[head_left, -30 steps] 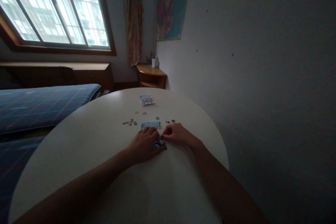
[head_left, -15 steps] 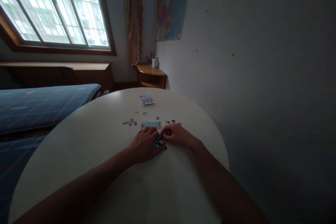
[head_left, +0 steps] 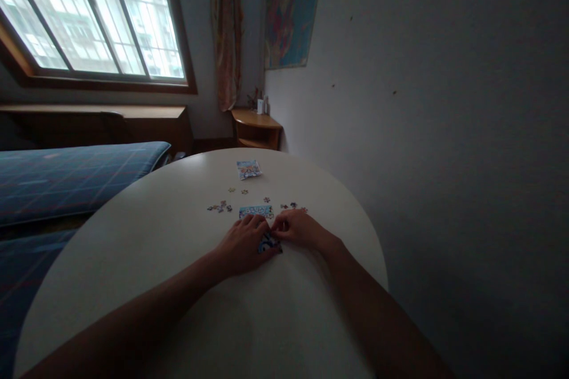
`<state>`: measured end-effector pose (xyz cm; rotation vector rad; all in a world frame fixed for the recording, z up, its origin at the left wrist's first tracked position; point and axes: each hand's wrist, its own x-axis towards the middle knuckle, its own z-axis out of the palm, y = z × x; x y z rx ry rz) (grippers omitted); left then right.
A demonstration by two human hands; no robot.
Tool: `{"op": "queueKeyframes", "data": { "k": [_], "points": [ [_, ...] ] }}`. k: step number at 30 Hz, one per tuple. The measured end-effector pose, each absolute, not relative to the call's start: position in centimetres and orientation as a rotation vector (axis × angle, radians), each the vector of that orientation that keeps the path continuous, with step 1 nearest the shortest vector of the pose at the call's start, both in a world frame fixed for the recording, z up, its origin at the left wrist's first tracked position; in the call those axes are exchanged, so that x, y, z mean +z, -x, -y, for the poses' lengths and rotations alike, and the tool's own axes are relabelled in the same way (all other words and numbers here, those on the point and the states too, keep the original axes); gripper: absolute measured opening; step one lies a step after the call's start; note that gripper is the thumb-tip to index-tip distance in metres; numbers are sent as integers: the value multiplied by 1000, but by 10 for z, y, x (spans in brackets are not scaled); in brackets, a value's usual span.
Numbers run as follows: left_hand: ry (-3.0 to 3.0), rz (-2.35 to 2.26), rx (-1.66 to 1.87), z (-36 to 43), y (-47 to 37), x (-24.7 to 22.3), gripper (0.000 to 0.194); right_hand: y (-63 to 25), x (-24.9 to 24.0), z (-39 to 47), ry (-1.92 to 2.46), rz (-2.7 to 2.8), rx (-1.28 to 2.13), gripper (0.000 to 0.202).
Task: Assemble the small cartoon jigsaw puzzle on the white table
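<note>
A partly joined jigsaw puzzle [head_left: 269, 243] with a dark blue and white picture lies on the round white table [head_left: 178, 308]. My left hand [head_left: 244, 243] rests on its left side, fingers spread, covering part of it. My right hand [head_left: 296, 228] is at the puzzle's upper right edge, thumb and forefinger pinched together; whatever is between them is too small to make out. Just beyond the hands is a light blue patterned picture piece [head_left: 256, 211], its lower part hidden by my left hand.
Loose puzzle pieces [head_left: 221, 207] lie to the left, and more loose pieces [head_left: 288, 205] by my right hand. A printed picture packet [head_left: 249, 169] sits farther back. A wall [head_left: 444, 160] borders the table's right; a blue plaid mattress [head_left: 80, 177] is on the left.
My right hand's fingers have shifted slightly at the puzzle's edge, the gap between thumb and forefinger looking narrower. My left hand stays in place.
</note>
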<state>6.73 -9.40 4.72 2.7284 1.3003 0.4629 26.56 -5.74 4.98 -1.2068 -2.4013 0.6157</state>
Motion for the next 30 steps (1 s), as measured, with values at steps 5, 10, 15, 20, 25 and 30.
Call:
{"op": "queueKeyframes", "data": {
  "k": [5,10,15,20,25,30],
  "points": [
    [-2731,-1306,441,94,-67,48,44,-278,51,50,1222,2306,620,17],
    [-2746,-1296,442,93,-65,45,44,-315,47,34,1600,1886,407,19],
    [-2749,-1287,449,95,-66,47,44,-338,34,28,1773,1759,425,26],
    [-2734,-1294,422,96,-66,51,44,-339,30,27,1767,1779,444,25],
    [-2717,-1296,438,96,-66,50,44,-343,32,27,1778,1815,449,24],
    [-2721,-1288,446,95,-66,48,44,-341,36,31,1795,1827,375,21]
  ]
}}
